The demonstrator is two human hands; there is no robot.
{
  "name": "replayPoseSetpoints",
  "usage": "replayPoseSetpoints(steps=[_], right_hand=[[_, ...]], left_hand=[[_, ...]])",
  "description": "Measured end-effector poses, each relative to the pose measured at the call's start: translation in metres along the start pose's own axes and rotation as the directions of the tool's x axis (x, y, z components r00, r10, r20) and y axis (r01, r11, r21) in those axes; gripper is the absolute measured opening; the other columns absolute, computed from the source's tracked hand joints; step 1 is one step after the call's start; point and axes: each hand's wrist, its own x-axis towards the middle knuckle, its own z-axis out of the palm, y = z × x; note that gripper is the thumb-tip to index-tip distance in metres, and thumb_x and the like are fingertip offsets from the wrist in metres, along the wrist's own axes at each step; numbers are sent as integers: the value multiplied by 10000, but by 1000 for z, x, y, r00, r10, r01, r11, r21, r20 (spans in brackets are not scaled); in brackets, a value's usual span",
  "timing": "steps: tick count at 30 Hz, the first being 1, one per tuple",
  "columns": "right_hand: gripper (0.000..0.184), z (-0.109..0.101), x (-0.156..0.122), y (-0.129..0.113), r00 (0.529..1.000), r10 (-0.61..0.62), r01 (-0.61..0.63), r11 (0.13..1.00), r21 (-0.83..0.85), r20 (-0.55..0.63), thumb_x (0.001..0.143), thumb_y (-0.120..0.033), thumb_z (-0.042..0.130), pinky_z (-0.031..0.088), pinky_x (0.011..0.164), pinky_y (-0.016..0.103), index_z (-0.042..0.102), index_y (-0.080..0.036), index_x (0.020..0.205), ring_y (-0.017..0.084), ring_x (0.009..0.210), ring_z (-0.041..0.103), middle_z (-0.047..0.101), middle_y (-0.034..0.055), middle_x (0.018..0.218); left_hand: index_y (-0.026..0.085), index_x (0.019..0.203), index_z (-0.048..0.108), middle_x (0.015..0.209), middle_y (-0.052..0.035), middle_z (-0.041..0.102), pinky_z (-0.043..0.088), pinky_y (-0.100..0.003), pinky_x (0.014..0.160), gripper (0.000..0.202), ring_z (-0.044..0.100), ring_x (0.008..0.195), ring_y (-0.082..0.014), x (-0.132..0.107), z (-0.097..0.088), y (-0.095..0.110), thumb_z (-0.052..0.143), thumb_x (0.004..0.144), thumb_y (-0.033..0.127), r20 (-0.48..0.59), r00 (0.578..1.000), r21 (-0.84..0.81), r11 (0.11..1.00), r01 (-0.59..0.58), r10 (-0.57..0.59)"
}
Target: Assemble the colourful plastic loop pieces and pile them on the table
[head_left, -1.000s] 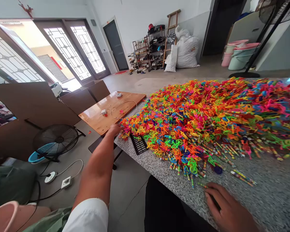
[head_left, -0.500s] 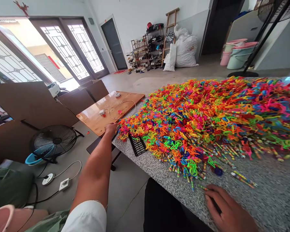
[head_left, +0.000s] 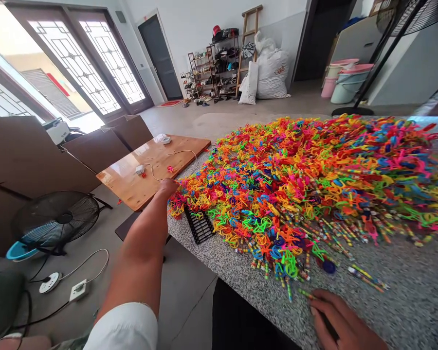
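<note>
A huge heap of small bright plastic pieces point(head_left: 314, 170) in orange, green, pink, blue and yellow covers a speckled granite table point(head_left: 405, 301). My left hand point(head_left: 167, 187) reaches far out to the heap's left end at the table's corner; its fingers are hidden among the pieces. My right hand point(head_left: 341, 323) lies on the granite near the front edge, fingers curled over something dark, close to a few striped sticks point(head_left: 367, 277). A black ribbed tray point(head_left: 200, 226) sits at the heap's near left edge.
A low wooden table point(head_left: 149, 167) with white cables stands left of the granite. On the floor are a black fan point(head_left: 53, 221) and power strips point(head_left: 78, 290). Brown boards point(head_left: 29, 155) lean at left. Shoe racks, sacks and buckets line the far wall.
The view has shifted slightly right and down. My left hand stays at the heap's left end, barely moved. My right hand keeps its place on the granite.
</note>
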Motion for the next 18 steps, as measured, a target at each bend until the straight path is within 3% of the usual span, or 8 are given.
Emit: replayPoseSetpoints(steps=[4,11,18], right_hand=[[268,1,0,2,1000,-4,4,1000,25,-1,1034,-394,465,556,713,231,697,-264,997,154,893,740,750,36,1084],[260,5,-7,5,999,43,-44,998,39,34,1026,-404,471,576,715,253,697,-276,1009,170,882,746,744,34,1109],[254,6,-6,4,997,59,-62,996,61,42,1010,-391,480,588,753,261,709,-280,1008,183,902,745,740,40,1125]], left_hand=[[150,1002,777,733,-77,699,469,-298,662,330,651,721,-223,-6,-16,3,671,830,411,-21,997,-159,985,66,-70],[139,1103,778,638,-10,630,418,-246,577,442,527,595,-140,-31,-31,-5,653,841,473,-57,997,-412,911,19,-47],[157,1142,751,912,-72,740,500,-265,676,456,636,762,-175,-49,-36,-17,555,893,485,-101,994,-484,875,-14,-40]])
